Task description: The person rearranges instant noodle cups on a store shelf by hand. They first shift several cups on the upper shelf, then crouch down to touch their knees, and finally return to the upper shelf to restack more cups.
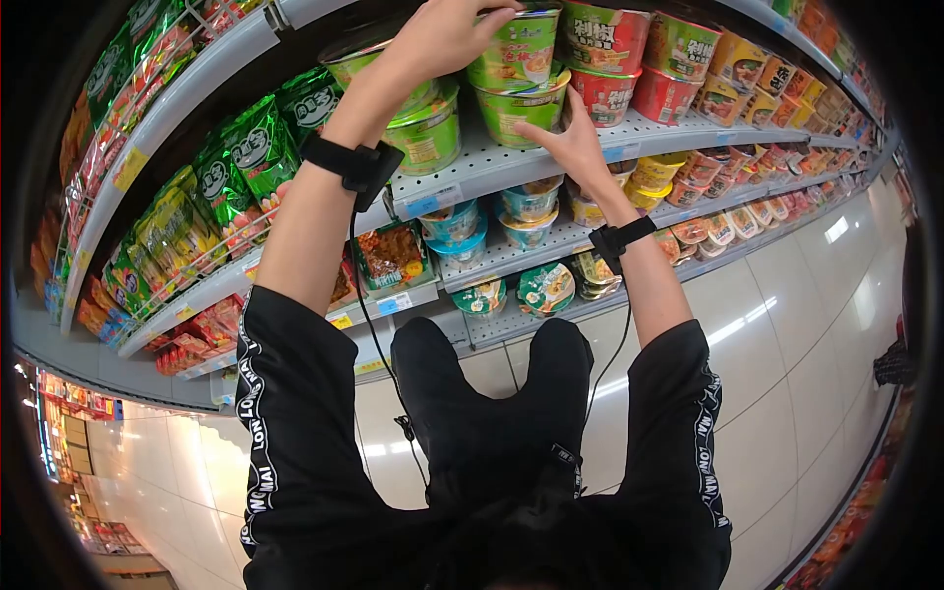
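Observation:
Two green instant noodle cups stand stacked at the front edge of the upper shelf. My left hand (447,37) reaches over the top of the upper cup (513,51), fingers closed at its rim; some fingertips are hidden or cut off by the frame. Around the lower right side of the stack, my right hand (570,146) grips the lower cup (519,110), thumb across its front and fingers along its side. Another green cup stack (425,138) sits to the left, beneath my left forearm. Red noodle cups (603,93) stand just right of my right fingers.
Below, a shelf holds blue cups (529,203) and yellow cups (661,173). Green snack bags (258,147) hang behind wire rails on the left. The metal shelf edge (482,183) runs under my wrists. Cables hang from both black wristbands. Tiled floor (787,324) lies right.

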Motion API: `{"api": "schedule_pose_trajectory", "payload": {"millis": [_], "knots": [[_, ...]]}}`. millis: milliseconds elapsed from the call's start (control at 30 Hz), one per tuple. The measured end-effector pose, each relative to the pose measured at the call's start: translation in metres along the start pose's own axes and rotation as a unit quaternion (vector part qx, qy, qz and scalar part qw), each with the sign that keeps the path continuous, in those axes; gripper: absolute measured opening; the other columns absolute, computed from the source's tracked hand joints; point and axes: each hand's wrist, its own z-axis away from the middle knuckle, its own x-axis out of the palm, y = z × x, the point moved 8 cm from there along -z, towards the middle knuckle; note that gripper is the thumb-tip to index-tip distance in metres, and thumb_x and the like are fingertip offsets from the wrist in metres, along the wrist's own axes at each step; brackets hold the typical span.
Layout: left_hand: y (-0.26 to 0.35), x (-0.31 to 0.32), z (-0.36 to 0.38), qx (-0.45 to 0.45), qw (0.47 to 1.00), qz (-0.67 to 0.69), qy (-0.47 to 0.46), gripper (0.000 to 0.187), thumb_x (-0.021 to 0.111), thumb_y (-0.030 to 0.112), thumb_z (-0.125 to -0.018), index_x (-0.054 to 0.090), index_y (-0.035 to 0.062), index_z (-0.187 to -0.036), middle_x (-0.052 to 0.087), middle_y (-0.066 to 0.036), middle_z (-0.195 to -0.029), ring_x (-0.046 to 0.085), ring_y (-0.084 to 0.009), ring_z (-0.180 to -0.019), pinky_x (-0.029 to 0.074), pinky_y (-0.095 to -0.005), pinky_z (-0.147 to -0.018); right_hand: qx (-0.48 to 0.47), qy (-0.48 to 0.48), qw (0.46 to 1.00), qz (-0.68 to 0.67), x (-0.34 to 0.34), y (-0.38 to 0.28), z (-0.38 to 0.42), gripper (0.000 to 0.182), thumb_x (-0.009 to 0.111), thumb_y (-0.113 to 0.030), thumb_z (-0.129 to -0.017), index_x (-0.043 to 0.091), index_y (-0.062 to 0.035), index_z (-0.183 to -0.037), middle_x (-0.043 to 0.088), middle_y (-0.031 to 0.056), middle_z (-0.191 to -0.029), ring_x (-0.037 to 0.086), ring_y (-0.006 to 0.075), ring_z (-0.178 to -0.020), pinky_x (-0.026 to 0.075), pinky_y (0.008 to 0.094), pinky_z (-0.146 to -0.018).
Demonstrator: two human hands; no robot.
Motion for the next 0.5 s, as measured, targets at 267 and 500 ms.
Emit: {"api": "schedule_pose_trajectory", "payload": {"millis": [267,500], "knots": [[0.010,0.013,-0.011,0.011,1.000,-0.007,0.001,0.028,0.057,0.019,-0.099,0.070,-0.0018,-0.112,0.071,-0.025,-0.099,0.068,-0.0419,-0.094,0.054,-0.0430,-0.082,-0.077,0.121,0.983,0.111,0.009,-0.021,0.001,0.104,0.093,-0.036,-0.068,0.036,0.0070,-0.143,0.049,0.0245,-0.139,0.047,0.0372,-0.131,0.040,0.0450,-0.110],[-0.012,0.009,-0.006,-0.066,0.996,0.049,-0.019,0.032,0.051,0.018,-0.101,0.064,-0.0029,-0.121,0.070,-0.025,-0.105,0.067,-0.0409,-0.099,0.052,-0.0436,-0.087,-0.057,0.127,0.983,0.117,0.004,-0.006,-0.003,0.110,0.094,-0.041,-0.065,0.034,0.0076,-0.143,0.049,0.0267,-0.138,0.047,0.0387,-0.130,0.041,0.0452,-0.109]]}}
